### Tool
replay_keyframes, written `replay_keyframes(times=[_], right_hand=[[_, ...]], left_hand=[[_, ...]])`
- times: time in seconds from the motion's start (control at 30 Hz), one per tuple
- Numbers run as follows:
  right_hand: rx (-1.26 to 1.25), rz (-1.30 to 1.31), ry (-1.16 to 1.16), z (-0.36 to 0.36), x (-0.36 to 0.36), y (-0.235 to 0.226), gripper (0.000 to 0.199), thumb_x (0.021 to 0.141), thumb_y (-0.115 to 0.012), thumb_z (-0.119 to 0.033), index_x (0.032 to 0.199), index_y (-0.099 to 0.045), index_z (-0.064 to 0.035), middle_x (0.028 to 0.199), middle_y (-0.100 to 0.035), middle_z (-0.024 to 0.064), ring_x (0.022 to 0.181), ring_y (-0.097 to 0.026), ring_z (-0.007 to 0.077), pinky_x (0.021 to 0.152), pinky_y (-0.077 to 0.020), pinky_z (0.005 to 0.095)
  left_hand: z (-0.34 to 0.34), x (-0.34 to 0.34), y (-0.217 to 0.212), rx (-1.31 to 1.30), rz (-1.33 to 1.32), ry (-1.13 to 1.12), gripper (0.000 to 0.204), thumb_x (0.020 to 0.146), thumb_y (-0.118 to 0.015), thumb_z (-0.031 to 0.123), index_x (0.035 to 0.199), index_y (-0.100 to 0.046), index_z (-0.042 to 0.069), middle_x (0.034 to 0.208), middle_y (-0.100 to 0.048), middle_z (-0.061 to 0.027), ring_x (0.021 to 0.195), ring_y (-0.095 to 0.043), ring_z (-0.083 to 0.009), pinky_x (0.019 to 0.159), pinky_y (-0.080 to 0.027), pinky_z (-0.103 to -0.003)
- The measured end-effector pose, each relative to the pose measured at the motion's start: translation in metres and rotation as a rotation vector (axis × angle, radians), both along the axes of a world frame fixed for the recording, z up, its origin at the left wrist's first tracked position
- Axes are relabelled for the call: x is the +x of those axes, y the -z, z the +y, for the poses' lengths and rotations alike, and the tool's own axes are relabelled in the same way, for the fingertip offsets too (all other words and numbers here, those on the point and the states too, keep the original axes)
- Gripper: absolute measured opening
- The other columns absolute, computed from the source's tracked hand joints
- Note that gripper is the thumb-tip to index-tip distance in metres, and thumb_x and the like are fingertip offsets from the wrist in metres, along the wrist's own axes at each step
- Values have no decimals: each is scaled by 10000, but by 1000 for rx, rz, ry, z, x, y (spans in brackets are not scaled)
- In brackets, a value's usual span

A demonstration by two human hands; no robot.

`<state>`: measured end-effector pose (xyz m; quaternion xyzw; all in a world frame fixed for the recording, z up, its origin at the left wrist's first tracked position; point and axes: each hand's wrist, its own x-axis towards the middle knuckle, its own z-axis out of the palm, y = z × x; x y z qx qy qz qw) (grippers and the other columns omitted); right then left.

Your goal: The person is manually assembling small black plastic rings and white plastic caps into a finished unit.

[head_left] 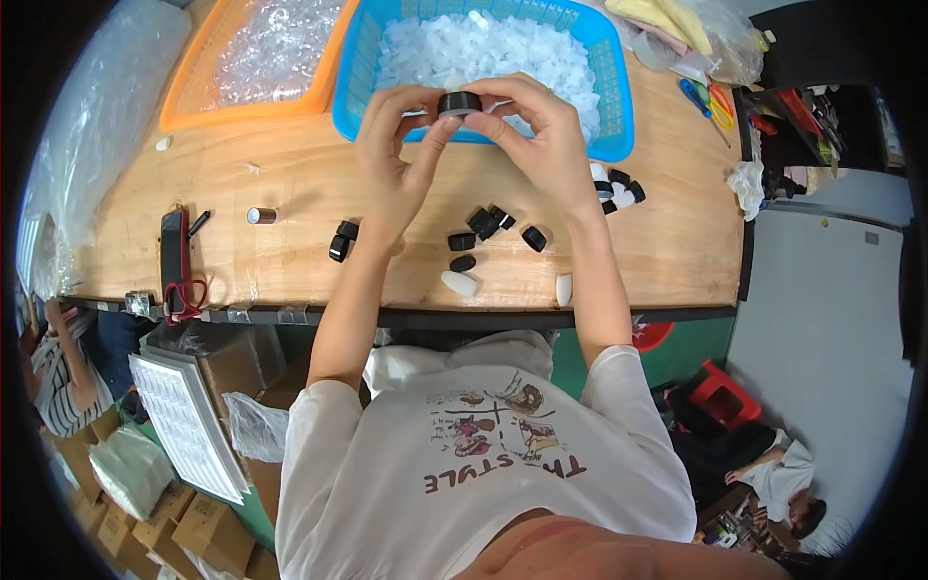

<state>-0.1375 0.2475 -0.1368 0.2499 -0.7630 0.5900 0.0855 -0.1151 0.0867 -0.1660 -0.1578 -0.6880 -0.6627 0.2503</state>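
Observation:
A round black cap (459, 102) with a paler underside is held up at the near edge of the blue basket (626, 126). My left hand (394, 137) pinches its left side between thumb and fingers. From the other side, my right hand (543, 133) grips the same cap, its thumb at the lower rim. Behind them, many small translucent white pieces (503, 53) fill the basket. On the wooden table (280, 174) between my forearms lie several loose black caps (481, 224) and a white oval piece (459, 283).
An orange basket (179, 121) of clear pieces stands at the far left. Black and white caps (619, 187) lie beside my right forearm. A dark phone-like object (174, 251) and a small brown cylinder (261, 216) are at left; scissors (720, 106) at far right. Other people sit nearby.

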Motion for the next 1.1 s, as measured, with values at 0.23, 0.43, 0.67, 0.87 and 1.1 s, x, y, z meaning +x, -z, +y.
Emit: replay_keyframes(times=[0.23,0.43,0.67,0.87,1.1], right_hand=[[-8,121,21,-5,5,1,239,768,-742,-64,996,-679,-37,843,-620,56,749,-627,147,682,-503,274],[37,220,71,-9,11,1,204,757,-750,-59,937,-661,-26,787,-588,63,689,-592,163,633,-481,283],[350,101,132,29,34,-25,118,835,-677,-116,938,-672,-60,775,-584,72,664,-591,194,602,-475,293],[754,-203,160,85,85,17,78,839,-638,-85,896,-659,-36,786,-580,108,769,-594,293,680,-476,379],[758,6,393,95,93,27,135,826,-661,-94,948,-648,-37,971,-579,116,856,-582,305,737,-480,402]], left_hand=[[-4,0,6,29,17,38,215,829,-682,-9,1018,-583,-33,1004,-560,-98,853,-597,-163,765,-532,-258],[-4,2,8,-85,83,-50,228,819,-700,22,1011,-581,-13,946,-571,-97,813,-580,-178,701,-492,-266],[-5,-2,4,-162,36,19,231,868,-658,77,1083,-608,11,894,-636,-65,791,-589,-156,715,-467,-270],[-17,-12,15,-60,-71,-87,189,942,-579,174,1034,-634,18,907,-663,-66,839,-634,-148,754,-464,-267],[-6,5,-3,-364,-164,431,59,803,-646,31,855,-619,36,748,-601,-63,638,-545,-160,602,-448,-265]])
